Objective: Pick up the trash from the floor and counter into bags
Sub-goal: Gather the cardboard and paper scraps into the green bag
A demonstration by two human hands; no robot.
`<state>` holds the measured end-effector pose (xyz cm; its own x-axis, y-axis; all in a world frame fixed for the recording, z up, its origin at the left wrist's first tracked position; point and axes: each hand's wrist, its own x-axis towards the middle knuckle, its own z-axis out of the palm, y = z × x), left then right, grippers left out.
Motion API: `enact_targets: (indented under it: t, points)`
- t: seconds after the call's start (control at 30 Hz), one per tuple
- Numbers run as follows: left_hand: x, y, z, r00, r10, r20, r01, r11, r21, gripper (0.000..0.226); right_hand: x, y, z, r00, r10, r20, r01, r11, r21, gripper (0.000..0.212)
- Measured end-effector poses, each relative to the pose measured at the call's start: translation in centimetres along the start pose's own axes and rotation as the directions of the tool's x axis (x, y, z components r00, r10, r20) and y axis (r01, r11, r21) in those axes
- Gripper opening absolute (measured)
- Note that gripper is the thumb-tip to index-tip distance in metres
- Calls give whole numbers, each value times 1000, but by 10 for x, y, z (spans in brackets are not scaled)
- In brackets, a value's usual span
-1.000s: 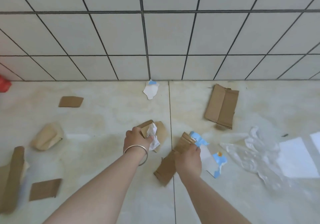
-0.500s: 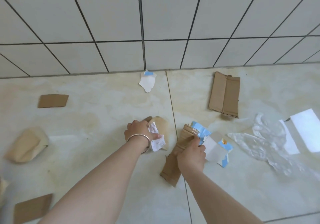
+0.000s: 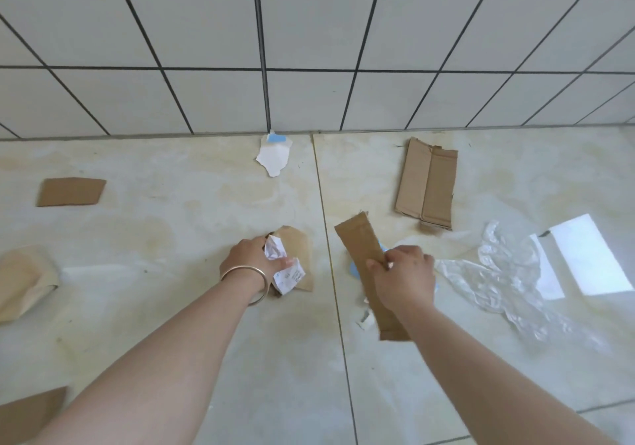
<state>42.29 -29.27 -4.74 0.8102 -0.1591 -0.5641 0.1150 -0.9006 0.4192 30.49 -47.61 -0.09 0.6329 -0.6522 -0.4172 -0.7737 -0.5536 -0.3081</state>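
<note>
Clutching crumpled paper (image 3: pixel 280 266) and brown card (image 3: pixel 298 255), left hand (image 3: pixel 254 259); right hand (image 3: pixel 403 274) pinches cardboard strip (image 3: pixel 360 243)

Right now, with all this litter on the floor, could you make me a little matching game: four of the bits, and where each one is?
Things:
1. crumpled white paper
2. long cardboard strip
3. clear plastic sheet
4. torn white scrap with blue edge

Places:
A. lying by the foot of the wall
B. gripped by the left hand
C. spread on the floor at the right
D. gripped by the right hand

Pairs: 1-B, 2-D, 3-C, 4-A
</note>
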Motion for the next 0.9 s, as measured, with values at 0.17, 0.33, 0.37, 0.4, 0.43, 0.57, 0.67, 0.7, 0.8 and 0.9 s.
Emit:
enact_targets:
  t: [0.17, 0.33, 0.37, 0.4, 0.43, 0.57, 0.67, 0.7, 0.8, 0.9]
  points:
    - [-10, -2, 4, 999, -25, -37, 20, 992, -122, 44, 14, 30, -13, 996, 20, 92, 1, 977, -215, 26]
    - [-20, 2, 2, 996, -58, -75, 40, 973, -229, 53, 7, 31, 6, 995, -47, 84, 60, 986, -155, 32]
    - [-23, 4, 2, 994, -64, -90, 40, 966, -254, 55, 5, 31, 6, 996, -55, 69, 64, 989, -133, 36]
    - [-27, 5, 3, 992, -75, -103, 42, 956, -289, 58, 2, 32, 6, 996, -62, 65, 69, 992, -109, 41]
    - [-31, 5, 3, 990, -90, -109, 49, 941, -335, 62, 0, 33, 5, 996, -63, 68, 68, 995, -66, 47]
    - [-49, 1, -3, 994, -95, -52, 61, 887, -457, 29, -10, 28, -8, 992, -3, 130, -24, 977, 211, 57]
    - [-70, -9, -14, 993, -108, -53, 56, 805, -591, 13, -19, 12, -19, 971, 3, 240, -76, 952, 297, 35]
    - [-79, -15, -19, 990, -126, -64, 59, 780, -623, 13, -24, 3, -20, 963, -8, 268, -84, 940, 331, 32]
    - [-110, -34, -44, 976, -189, -111, 51, 688, -724, 14, -45, -34, -23, 943, -109, 315, -37, 905, 424, 32]
    - [-153, -59, -80, 951, -254, -178, 10, 600, -800, 9, -80, -85, -26, 894, -260, 365, 40, 858, 512, 27]
